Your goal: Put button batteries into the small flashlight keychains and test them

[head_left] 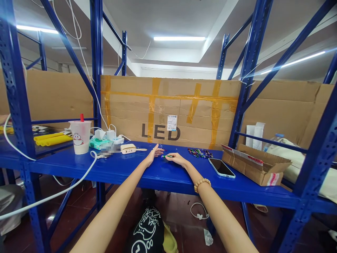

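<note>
Two bare hands laid on a blue shelf (123, 169), left hand (151, 158) spread open, right hand (177, 159) just beside a green pen (167, 156), grip unclear, red-strawed cup (79, 140) and open carton (256, 167) set well apart.

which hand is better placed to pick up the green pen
Right hand, probably: its fingers are right at the green pen, while the left hand points past it toward the cardboard.

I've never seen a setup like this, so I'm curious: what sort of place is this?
Probably a warehouse or storeroom. Blue steel racks fill the view, a taped cardboard sheet marked LED stands behind the shelf, and an open carton sits on it.
</note>
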Available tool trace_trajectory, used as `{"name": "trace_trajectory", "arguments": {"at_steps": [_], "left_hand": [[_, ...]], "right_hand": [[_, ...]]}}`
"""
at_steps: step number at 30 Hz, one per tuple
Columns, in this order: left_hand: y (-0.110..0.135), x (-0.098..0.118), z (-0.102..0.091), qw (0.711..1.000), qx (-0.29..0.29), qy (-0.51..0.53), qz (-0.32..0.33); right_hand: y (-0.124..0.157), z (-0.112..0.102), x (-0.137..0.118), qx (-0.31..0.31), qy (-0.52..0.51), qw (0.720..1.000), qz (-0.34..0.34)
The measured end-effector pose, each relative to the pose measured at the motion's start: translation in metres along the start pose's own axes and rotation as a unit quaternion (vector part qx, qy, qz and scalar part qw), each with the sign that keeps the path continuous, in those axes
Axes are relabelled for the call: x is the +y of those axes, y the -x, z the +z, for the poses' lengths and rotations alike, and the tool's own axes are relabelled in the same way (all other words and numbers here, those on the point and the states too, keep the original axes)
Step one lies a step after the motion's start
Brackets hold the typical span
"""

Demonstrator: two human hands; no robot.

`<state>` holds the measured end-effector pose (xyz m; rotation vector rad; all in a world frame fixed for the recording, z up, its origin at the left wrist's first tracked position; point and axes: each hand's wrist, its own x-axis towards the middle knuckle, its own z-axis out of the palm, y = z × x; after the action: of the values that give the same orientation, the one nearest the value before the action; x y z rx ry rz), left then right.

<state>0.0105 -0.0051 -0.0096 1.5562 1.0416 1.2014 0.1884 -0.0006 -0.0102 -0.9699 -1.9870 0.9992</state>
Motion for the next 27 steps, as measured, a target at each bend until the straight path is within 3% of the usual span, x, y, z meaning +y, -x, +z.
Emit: {"name": "trace_trajectory", "arguments": {"at_steps": [27], "left_hand": [[0.005, 0.001, 0.001, 1.000, 0.007, -0.022, 0.003]], "right_hand": [[-0.002, -0.001, 0.004, 0.031, 0.038, 0.999, -0.002]]}}
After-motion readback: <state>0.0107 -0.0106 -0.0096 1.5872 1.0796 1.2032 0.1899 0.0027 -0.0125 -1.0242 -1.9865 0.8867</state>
